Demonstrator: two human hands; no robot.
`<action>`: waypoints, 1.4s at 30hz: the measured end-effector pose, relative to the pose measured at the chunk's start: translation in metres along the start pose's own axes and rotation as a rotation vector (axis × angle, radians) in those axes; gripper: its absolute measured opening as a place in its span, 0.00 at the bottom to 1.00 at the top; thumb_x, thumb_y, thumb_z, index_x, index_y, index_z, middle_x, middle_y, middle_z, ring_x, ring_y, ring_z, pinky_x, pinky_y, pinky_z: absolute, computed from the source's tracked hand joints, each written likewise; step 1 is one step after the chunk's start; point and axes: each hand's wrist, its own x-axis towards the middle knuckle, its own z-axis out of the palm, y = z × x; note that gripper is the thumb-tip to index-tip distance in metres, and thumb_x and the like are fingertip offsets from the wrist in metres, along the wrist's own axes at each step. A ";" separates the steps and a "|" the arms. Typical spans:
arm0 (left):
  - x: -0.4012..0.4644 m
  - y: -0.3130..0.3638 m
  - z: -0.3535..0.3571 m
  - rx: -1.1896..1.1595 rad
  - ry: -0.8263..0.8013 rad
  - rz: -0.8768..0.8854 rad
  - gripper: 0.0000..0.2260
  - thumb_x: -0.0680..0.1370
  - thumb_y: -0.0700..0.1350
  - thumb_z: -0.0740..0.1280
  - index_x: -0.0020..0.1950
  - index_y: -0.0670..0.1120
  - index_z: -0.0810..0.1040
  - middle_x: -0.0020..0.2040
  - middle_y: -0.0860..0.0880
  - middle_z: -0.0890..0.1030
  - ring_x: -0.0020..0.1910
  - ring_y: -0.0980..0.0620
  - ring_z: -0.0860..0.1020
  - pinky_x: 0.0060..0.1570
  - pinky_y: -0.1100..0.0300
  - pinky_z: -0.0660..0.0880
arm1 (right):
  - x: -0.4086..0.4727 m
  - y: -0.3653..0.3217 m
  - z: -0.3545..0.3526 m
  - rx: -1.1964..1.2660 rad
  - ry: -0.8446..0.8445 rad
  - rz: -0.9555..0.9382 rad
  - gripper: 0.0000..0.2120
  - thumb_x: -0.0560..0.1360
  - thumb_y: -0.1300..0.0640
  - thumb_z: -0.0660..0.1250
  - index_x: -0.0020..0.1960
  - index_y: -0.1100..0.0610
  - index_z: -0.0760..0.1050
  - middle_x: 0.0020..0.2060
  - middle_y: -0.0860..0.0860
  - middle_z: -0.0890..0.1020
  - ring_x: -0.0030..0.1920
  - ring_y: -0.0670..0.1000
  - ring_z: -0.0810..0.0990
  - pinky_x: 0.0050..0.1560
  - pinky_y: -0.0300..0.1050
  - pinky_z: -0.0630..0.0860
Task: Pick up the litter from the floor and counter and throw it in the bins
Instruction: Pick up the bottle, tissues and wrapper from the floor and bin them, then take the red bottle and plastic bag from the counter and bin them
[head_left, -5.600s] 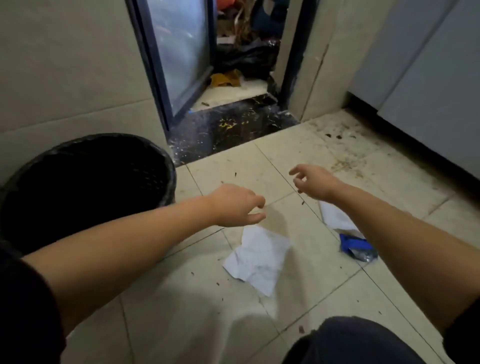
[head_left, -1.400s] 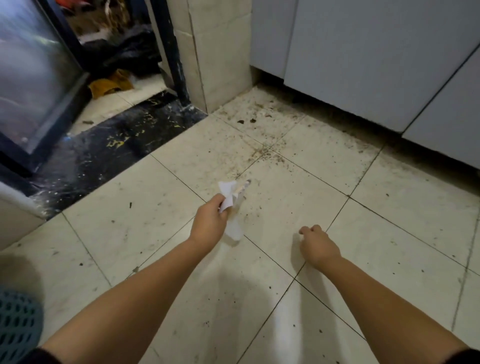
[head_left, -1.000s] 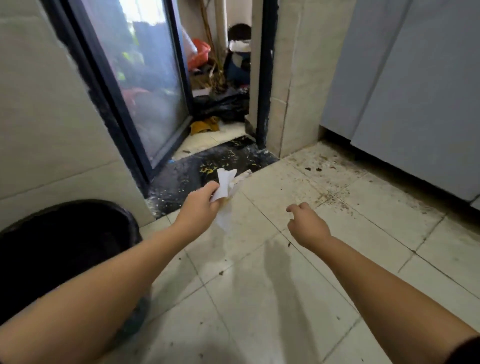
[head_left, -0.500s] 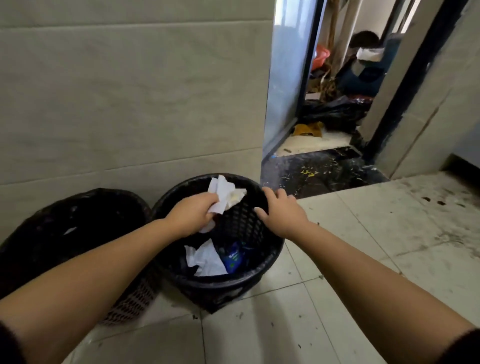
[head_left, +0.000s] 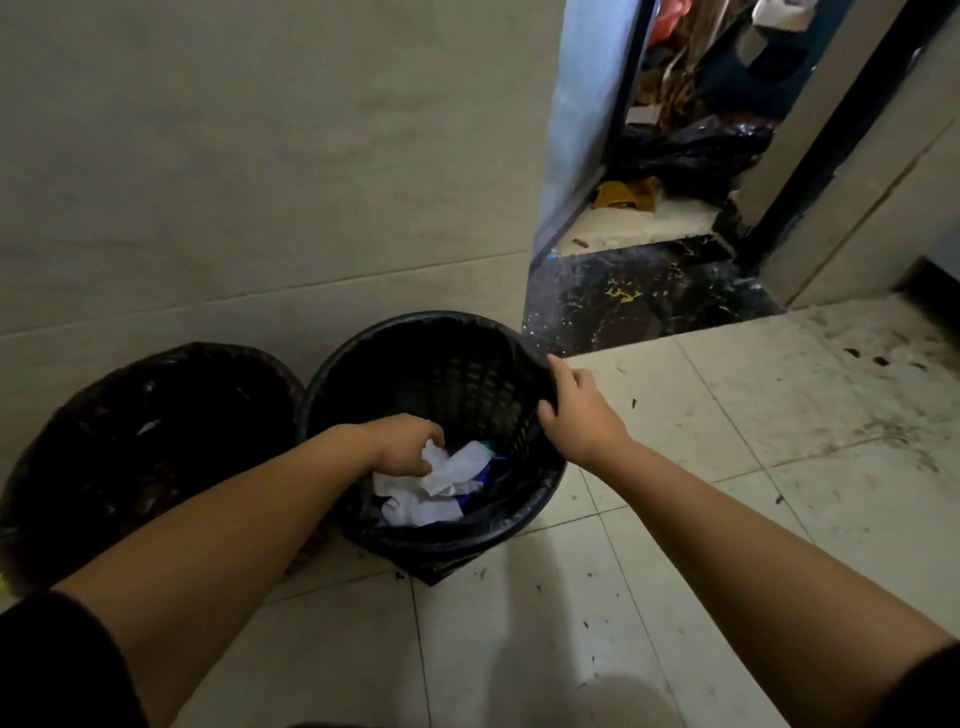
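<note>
The left hand (head_left: 402, 447) is shown lowered inside the right-hand black woven plastic bin (head_left: 363, 364), which is lined with a black bag. Its fingers (head_left: 434, 434) are curled down over the crumpled white paper (head_left: 441, 462); whether the paper is gripped or merely touched cannot be told, since the fingertips are hidden. The paper lies directly beneath and just right of the fingers, its long axis running up toward the right, and it rests on other white scraps (head_left: 415, 506) and a blue wrapper (head_left: 485, 460) at the bin's bottom. The release is judged to be at hand or just made; only a loosening of the fingers and a lift of the hand would be called for. The right hand (head_left: 576, 410) is laid on the bin's right rim, fingers hooked over the edge, steadying it. A second black lined bin (head_left: 156, 415) stands touching on the left. Beyond, the pale tiled floor (head_left: 727, 415) is seen speckled with dark crumbs.
</note>
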 end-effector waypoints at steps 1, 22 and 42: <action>-0.015 0.006 -0.015 -0.038 0.006 0.003 0.22 0.79 0.45 0.62 0.72 0.45 0.65 0.68 0.42 0.72 0.63 0.43 0.73 0.59 0.54 0.72 | -0.006 -0.005 -0.014 -0.013 -0.020 0.028 0.29 0.79 0.53 0.57 0.77 0.51 0.51 0.72 0.59 0.63 0.67 0.61 0.71 0.65 0.59 0.72; -0.373 0.197 -0.348 -0.362 0.352 0.009 0.14 0.78 0.38 0.58 0.63 0.41 0.75 0.56 0.41 0.82 0.57 0.43 0.78 0.55 0.58 0.72 | -0.199 -0.194 -0.448 -0.257 -0.212 0.073 0.22 0.80 0.55 0.54 0.73 0.55 0.60 0.69 0.59 0.66 0.64 0.62 0.73 0.61 0.54 0.74; -0.442 0.360 -0.365 0.192 0.072 0.705 0.16 0.80 0.53 0.57 0.63 0.48 0.74 0.59 0.46 0.80 0.55 0.47 0.79 0.56 0.55 0.76 | -0.465 -0.161 -0.482 0.093 0.255 0.815 0.22 0.80 0.55 0.53 0.74 0.55 0.61 0.72 0.56 0.66 0.68 0.59 0.71 0.66 0.53 0.71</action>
